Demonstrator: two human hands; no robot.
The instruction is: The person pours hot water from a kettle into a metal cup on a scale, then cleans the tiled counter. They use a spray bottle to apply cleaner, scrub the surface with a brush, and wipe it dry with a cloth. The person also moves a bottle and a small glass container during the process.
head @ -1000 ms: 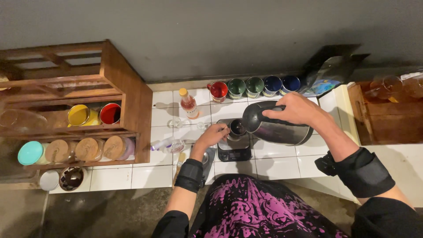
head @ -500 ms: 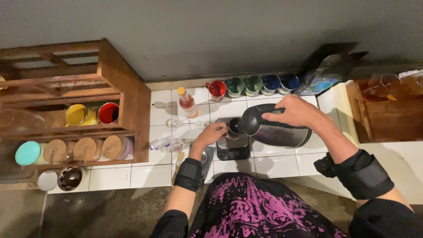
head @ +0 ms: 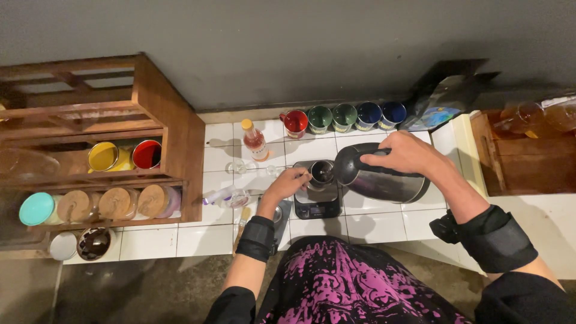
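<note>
My right hand (head: 403, 155) grips the handle of a dark metal kettle (head: 379, 179), tilted with its spout toward a small metal cup (head: 321, 172). The cup stands on a dark digital scale (head: 318, 201) on the white tiled counter (head: 366, 227). My left hand (head: 288, 183) rests against the cup's left side, fingers curled at its rim. Both wrists wear black cuffs.
A row of coloured mugs (head: 344, 116) lines the back wall, with a small bottle (head: 255, 140) to their left. A wooden shelf (head: 162, 126) at left holds yellow and red mugs and lidded jars. A wooden crate (head: 522, 156) with glassware sits at right.
The kettle and my right hand have stayed over the cup, with the view shifting slightly. My left hand remains at the cup.
</note>
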